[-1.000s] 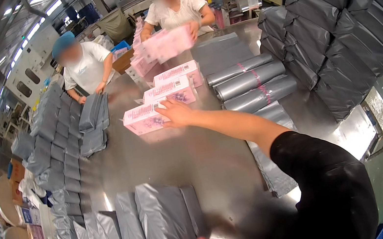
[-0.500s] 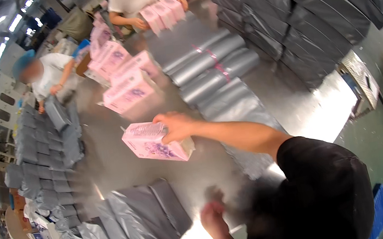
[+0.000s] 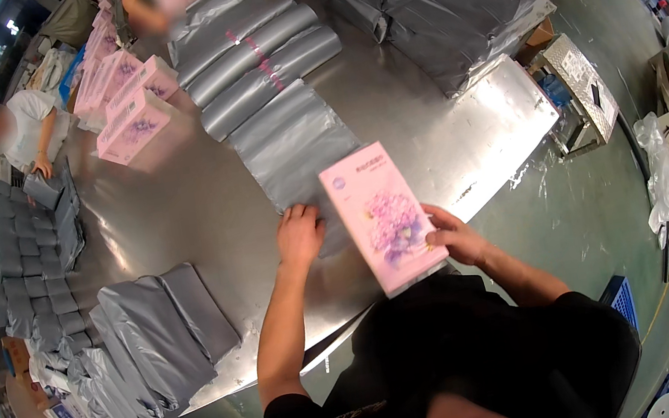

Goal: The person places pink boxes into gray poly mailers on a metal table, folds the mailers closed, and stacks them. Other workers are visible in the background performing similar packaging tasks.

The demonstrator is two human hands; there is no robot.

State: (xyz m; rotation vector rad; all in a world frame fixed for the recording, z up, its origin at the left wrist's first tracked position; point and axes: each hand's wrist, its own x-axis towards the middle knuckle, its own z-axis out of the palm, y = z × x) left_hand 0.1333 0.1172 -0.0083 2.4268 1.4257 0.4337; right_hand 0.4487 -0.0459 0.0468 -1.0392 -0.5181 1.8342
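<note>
My right hand (image 3: 458, 235) grips a pink box-shaped package (image 3: 377, 215) with a printed flower picture, its thumb on the front face. The package is tilted, held above the table's near edge and over the lower end of a flat grey plastic bag (image 3: 290, 142). At that bag's lower left edge is my left hand (image 3: 301, 233), its fingers bent and close together on the plastic. What lies under those fingertips is hidden. Part of the bag is covered by the package.
Rolled grey bags with pink tape (image 3: 260, 56) lie beyond. More pink packages (image 3: 134, 126) stand far left on the metal table (image 3: 177, 198). Filled grey parcels (image 3: 163, 334) sit near left; large dark bundles (image 3: 425, 5) at far right. Two co-workers are across the table.
The pink package has come from the table's middle toward me, now upright with its front showing. My left hand has moved up onto the grey bag. The view has shifted right.
</note>
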